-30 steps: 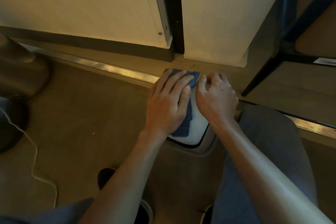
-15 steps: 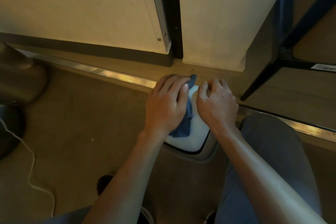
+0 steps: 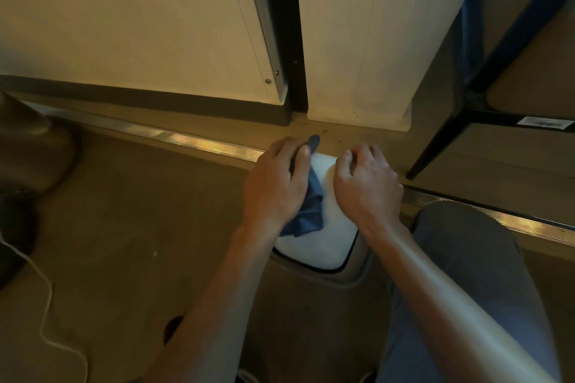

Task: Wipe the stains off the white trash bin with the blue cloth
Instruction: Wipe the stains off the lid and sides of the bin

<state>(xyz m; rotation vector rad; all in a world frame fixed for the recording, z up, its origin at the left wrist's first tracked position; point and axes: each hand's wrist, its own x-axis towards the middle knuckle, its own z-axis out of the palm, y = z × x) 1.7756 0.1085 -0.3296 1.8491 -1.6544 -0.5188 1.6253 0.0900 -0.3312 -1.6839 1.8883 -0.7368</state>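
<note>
The white trash bin (image 3: 317, 246) stands on the floor between my knees, seen from above, its lid ringed by a dark seam. The blue cloth (image 3: 306, 214) lies bunched along the lid's left side, one tip poking out past the far edge. My left hand (image 3: 277, 186) covers the cloth at the bin's left edge, fingers curled down over it and the far rim. My right hand (image 3: 367, 186) grips the bin's far right edge with curled fingers.
A white door and panel (image 3: 155, 25) rise just behind the bin, with a metal floor track (image 3: 193, 141) running across. A black chair leg (image 3: 435, 146) stands to the right. A dark stand base and a white cable (image 3: 46, 314) lie on the left floor. My grey-trousered knee (image 3: 466, 258) is right of the bin.
My left hand slid with the cloth from the lid's middle towards its left edge, and the cloth bunched up, baring more white lid. My right hand kept its hold.
</note>
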